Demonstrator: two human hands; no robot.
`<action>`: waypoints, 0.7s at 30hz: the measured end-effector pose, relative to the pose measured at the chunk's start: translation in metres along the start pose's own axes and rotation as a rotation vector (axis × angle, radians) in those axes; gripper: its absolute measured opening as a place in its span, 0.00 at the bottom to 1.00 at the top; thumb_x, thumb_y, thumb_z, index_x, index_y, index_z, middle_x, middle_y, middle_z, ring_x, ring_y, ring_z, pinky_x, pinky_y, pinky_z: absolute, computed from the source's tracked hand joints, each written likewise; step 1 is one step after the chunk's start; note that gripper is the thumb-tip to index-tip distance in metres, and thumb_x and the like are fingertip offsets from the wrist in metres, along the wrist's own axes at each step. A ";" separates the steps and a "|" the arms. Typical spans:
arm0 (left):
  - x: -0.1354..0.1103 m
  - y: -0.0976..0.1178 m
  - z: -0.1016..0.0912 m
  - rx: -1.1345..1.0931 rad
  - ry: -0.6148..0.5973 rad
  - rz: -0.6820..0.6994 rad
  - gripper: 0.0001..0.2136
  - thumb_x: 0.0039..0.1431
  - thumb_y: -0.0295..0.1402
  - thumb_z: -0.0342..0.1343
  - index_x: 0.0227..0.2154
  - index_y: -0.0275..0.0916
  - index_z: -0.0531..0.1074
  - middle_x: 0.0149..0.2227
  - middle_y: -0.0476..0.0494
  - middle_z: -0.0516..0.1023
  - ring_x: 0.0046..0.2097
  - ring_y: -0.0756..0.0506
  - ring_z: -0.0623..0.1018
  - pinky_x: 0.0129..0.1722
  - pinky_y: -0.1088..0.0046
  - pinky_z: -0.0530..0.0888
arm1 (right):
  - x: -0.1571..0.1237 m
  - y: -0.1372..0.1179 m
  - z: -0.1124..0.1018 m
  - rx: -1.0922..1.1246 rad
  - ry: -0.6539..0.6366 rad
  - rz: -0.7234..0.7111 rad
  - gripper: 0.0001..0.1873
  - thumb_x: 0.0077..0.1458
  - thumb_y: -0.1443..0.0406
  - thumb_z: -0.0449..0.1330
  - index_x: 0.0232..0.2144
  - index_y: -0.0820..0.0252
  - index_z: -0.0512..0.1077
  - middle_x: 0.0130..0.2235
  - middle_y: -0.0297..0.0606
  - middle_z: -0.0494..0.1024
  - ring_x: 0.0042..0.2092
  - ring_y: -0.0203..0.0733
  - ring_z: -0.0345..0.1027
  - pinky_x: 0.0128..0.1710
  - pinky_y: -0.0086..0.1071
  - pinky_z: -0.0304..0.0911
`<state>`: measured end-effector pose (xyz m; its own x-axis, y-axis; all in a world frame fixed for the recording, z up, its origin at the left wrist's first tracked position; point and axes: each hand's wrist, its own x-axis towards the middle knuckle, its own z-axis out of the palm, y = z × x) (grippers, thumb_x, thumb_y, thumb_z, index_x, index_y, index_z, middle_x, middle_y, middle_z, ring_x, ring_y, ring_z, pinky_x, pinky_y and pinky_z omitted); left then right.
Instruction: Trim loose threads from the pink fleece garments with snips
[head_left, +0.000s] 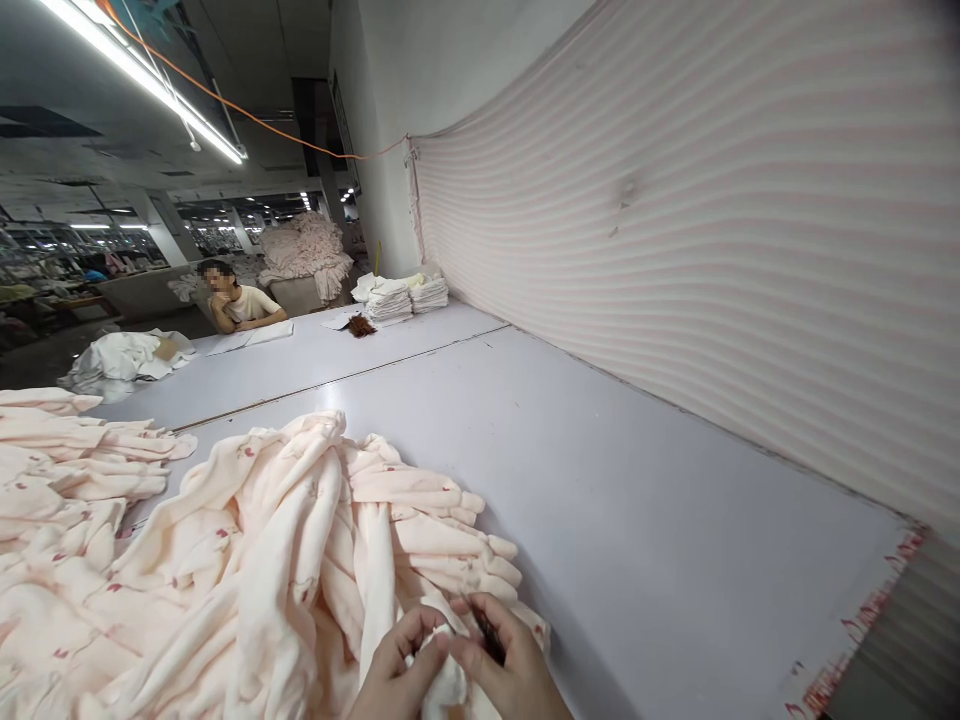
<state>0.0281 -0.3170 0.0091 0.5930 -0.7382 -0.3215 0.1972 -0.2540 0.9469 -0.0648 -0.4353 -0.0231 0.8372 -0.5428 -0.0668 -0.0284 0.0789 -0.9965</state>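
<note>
A big heap of pale pink fleece pieces [247, 560] with small red marks lies on the grey table [637, 500] in front of me. At the bottom edge, my left hand [394, 670] pinches a fold of the pink fabric with curled fingers. My right hand [506, 665] meets it on the same fold, fingers closed, with a small dark tool [487, 632] held between them that I cannot name.
A tall wall of stacked striped pink fabric [712, 260] runs along the right side of the table. Folded white stacks [401, 297] and a brown clump [361, 326] sit at the far end. A person [236, 300] leans on the table there, near a white heap [124, 357].
</note>
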 end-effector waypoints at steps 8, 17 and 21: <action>-0.012 0.044 -0.057 -0.248 0.558 0.020 0.18 0.42 0.39 0.69 0.28 0.43 0.63 0.16 0.57 0.74 0.17 0.50 0.72 0.19 0.80 0.66 | -0.011 0.034 -0.019 -0.110 0.094 0.096 0.13 0.59 0.56 0.51 0.27 0.56 0.63 0.21 0.26 0.62 0.24 0.35 0.60 0.25 0.26 0.59; -0.015 0.061 -0.096 -0.449 0.473 0.119 0.15 0.47 0.34 0.67 0.28 0.43 0.63 0.13 0.62 0.63 0.15 0.56 0.64 0.17 0.85 0.63 | -0.040 0.126 -0.024 -0.317 0.099 0.213 0.09 0.44 0.57 0.59 0.20 0.54 0.68 0.25 0.39 0.75 0.30 0.51 0.70 0.32 0.37 0.62; -0.015 0.036 -0.073 0.094 0.238 0.045 0.10 0.52 0.38 0.62 0.28 0.40 0.68 0.20 0.57 0.67 0.18 0.54 0.66 0.19 0.81 0.64 | -0.012 0.111 -0.036 -0.243 0.178 0.181 0.17 0.51 0.50 0.54 0.23 0.56 0.69 0.28 0.39 0.76 0.34 0.49 0.70 0.36 0.36 0.64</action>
<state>0.0832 -0.2701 0.0484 0.7688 -0.5851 -0.2579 0.0993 -0.2892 0.9521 -0.0975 -0.4506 -0.1343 0.6991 -0.6770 -0.2303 -0.3147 -0.0022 -0.9492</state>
